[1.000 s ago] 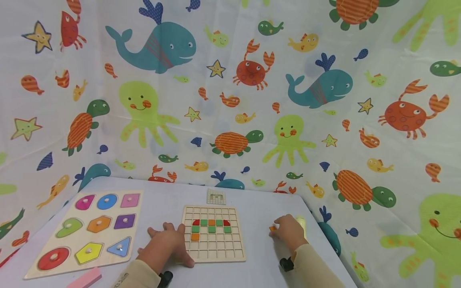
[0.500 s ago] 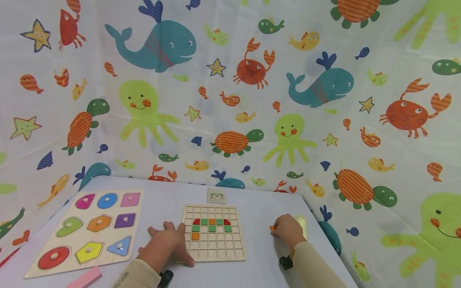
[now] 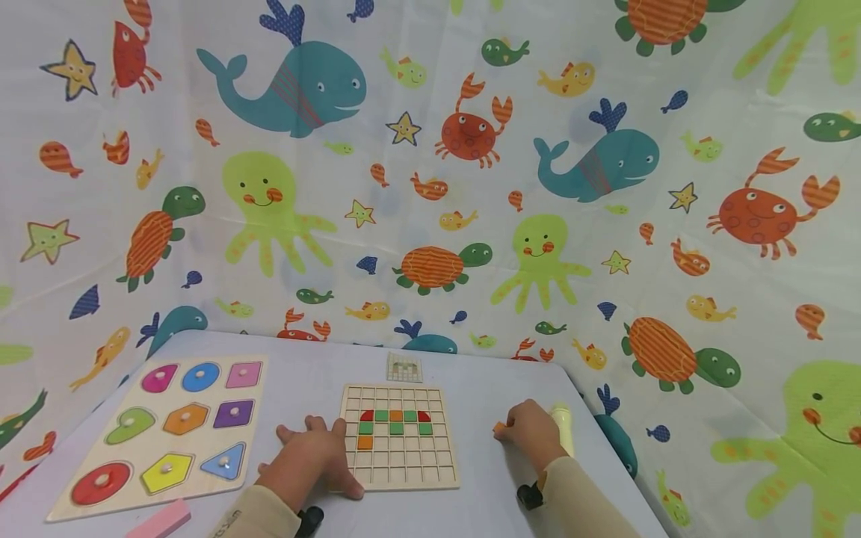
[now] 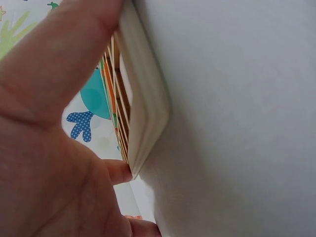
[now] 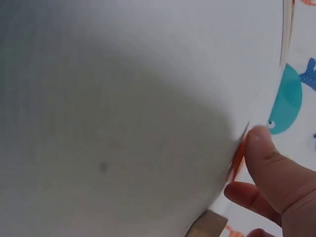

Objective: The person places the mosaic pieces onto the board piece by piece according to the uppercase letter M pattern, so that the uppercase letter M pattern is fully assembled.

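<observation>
A wooden grid board [image 3: 403, 478] lies in mid-table in the head view, with green, orange and red tiles set in its upper rows. My left hand [image 3: 309, 456] rests at its left side, fingers spread and thumb on the near-left corner. In the left wrist view the thumb [image 4: 59, 54] lies along the board's edge [image 4: 148, 108]. To the right of the board, my right hand [image 3: 534, 433] pinches a small orange tile [image 3: 498, 427] low at the table surface. The right wrist view shows this orange tile [image 5: 238, 159] edge-on beside the thumb.
A shape puzzle [image 3: 161, 441] with knobbed pieces lies at left, a pink block [image 3: 160, 518] near it. Behind the grid board is a small pattern card [image 3: 404, 368]. A pale yellow tube-like object [image 3: 563, 426] stands partly behind the right hand. A sea-animal curtain [image 3: 430, 224] hangs behind.
My right hand has shifted slightly left across the table, bringing the orange tile closer to the board. The left hand and the board have stayed where they were.
</observation>
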### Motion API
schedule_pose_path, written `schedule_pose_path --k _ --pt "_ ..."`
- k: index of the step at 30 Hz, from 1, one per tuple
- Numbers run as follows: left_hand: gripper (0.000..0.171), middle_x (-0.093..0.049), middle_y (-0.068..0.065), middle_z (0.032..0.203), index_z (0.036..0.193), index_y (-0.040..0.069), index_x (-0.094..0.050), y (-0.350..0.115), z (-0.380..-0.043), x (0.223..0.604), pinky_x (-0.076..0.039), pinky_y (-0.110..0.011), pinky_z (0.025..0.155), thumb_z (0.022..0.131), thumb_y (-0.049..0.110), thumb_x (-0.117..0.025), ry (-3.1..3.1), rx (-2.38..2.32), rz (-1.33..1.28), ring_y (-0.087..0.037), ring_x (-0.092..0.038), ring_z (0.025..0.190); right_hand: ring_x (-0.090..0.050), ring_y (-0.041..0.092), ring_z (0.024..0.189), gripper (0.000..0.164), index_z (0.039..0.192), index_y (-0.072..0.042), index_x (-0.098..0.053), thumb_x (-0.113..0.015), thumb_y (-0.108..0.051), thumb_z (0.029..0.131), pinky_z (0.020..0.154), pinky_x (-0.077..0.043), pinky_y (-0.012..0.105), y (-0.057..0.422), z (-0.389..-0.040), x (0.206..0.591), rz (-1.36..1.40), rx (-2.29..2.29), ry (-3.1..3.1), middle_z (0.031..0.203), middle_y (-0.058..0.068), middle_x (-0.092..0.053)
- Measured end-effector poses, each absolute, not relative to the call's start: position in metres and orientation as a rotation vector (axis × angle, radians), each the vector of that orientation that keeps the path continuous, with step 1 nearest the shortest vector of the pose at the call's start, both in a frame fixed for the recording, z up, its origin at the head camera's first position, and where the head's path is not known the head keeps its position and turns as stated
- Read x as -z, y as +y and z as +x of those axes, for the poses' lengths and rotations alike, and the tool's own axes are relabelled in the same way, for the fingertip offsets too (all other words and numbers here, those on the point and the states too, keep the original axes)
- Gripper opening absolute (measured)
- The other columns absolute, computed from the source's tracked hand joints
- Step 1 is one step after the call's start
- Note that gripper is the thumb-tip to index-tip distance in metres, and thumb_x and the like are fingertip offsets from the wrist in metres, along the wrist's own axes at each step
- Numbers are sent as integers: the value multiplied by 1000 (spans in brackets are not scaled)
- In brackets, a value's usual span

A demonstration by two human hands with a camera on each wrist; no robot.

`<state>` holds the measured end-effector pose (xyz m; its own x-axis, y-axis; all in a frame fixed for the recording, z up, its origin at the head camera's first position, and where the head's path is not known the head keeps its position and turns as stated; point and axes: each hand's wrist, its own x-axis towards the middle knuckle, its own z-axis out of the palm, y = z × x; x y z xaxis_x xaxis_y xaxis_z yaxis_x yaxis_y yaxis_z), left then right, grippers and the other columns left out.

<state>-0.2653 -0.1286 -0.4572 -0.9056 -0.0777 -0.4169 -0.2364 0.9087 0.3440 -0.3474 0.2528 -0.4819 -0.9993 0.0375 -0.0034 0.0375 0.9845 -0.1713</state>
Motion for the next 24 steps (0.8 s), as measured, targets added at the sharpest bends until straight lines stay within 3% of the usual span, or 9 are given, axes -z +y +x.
schedule_pose_path --k 7,15,21,24 --pt "131 -18 -42 163 161 14 -42 -129 -265 457 -19 -98 100 54 60 -102 2669 -551 -227 -82 -4 143 -55 17 82 19 82 -15 -78 -95 -23 80 80 -56 38 243 -346 483 -87 252 3149 91 1 -61" --pt "131 -18 -43 163 161 14 -43 -129 -267 461 -19 -98 98 53 60 -102 2661 -572 -225 -83 -3 143 -54 18 76 28 77 -12 -73 -95 -30 80 70 -52 34 236 -346 484 25 273 3109 88 1 -59" --pt "131 -17 -42 163 161 14 -43 -130 -267 460 -19 -98 99 53 59 -102 2658 -577 -228 -82 -3 143 -62 21 97 42 109 -14 -82 -98 -33 75 97 -58 46 236 -347 484 29 300 3084 109 4 -66" --pt "130 -17 -42 163 161 14 -43 -130 -266 459 -19 -98 99 54 59 -102 2659 -572 -231 -82 -2 143 -62 22 103 40 111 -20 -84 -98 -31 76 105 -56 49 235 -350 484 4 289 3063 112 3 -67"
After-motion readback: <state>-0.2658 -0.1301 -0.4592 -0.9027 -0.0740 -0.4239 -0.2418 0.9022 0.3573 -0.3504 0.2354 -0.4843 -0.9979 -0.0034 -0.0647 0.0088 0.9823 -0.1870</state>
